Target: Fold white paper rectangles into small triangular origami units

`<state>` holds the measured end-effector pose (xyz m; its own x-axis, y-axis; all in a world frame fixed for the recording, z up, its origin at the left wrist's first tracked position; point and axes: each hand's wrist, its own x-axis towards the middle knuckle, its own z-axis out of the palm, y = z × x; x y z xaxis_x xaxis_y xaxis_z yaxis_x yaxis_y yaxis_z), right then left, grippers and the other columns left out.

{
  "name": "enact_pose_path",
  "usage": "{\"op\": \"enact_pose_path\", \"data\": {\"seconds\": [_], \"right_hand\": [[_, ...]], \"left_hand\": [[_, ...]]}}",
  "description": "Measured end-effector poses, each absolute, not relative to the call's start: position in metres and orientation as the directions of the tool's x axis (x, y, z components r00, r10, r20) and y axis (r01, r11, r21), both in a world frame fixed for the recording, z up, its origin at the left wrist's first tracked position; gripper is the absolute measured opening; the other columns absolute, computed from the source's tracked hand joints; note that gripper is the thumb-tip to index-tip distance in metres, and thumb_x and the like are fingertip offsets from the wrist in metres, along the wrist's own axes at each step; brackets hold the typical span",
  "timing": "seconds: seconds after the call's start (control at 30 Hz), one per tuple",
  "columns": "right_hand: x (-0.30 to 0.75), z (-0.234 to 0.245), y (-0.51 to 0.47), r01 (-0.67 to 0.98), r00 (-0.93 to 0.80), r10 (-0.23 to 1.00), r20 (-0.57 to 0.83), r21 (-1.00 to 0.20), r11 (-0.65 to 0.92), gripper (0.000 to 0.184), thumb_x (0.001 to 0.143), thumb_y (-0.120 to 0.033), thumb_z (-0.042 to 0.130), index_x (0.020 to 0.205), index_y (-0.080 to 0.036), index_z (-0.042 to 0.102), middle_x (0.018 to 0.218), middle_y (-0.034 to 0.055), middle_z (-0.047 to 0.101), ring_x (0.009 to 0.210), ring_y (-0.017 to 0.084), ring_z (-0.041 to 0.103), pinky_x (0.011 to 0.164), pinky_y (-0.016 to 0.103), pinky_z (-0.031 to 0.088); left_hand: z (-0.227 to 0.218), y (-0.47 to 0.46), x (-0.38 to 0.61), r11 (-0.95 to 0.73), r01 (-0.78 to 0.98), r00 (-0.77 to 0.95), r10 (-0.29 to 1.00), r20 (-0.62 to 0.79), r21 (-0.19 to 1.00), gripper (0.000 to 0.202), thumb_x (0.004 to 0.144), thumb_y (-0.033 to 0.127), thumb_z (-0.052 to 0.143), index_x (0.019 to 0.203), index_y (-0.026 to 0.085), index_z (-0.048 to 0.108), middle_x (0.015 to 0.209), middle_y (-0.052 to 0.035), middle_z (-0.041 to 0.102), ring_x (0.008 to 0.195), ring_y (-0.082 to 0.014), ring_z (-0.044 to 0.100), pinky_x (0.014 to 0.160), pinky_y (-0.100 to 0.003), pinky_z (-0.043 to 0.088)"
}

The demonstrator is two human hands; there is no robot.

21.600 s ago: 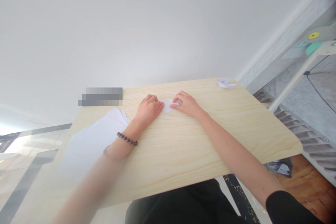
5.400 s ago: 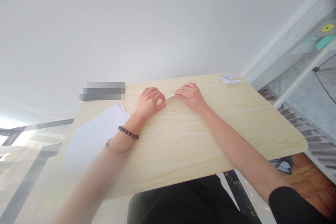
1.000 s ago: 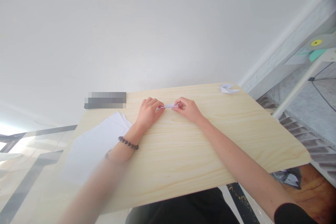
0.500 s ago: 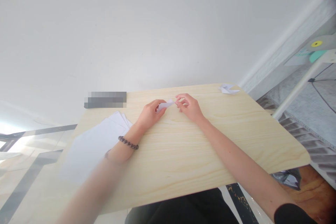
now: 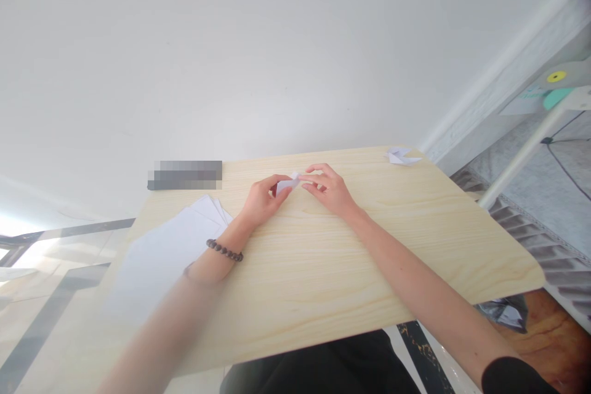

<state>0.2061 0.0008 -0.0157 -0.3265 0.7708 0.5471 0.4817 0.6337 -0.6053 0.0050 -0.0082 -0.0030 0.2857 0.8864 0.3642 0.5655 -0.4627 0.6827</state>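
A small folded white paper point(image 5: 286, 185) is pinched between the thumb and fingers of my left hand point(image 5: 261, 200), over the middle of the table point(image 5: 305, 271). My left hand hides part of it. My right hand point(image 5: 331, 189) is at the paper's right end, with its index fingertip against the upturned tip. The fingers of that hand are spread, and its thumb stands apart from the index finger.
Loose white sheets point(image 5: 161, 246) lie at the left, partly under my left forearm. A folded paper piece point(image 5: 402, 156) sits at the far right corner. A dark blurred-out object point(image 5: 184, 176) lies at the back left. A wall point(image 5: 277, 61) rises behind the table.
My right hand's index finger has straightened and moved left onto the paper's tip, which now stands more upright. The left hand keeps its hold in nearly the same place.
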Motion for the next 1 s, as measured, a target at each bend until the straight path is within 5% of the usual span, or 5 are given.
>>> {"op": "enact_pose_path", "data": {"seconds": [1.0], "right_hand": [[0.2049,-0.0125,-0.0007,0.557,-0.423,0.755,0.500,-0.513,0.652,0.021,0.086,-0.027,0.046,0.082,-0.020,0.065,0.105,0.0044,0.054,0.067,0.009,0.054,0.063,0.025,0.042]], "left_hand": [[-0.0049,-0.0077,0.0049,-0.560,0.573,0.368,0.828,0.423,0.598,0.025,0.082,0.034,0.049,0.095,0.021,0.066,0.084,-0.0032,0.067,0.072,-0.0137,0.058,0.069,-0.024,0.043]]}}
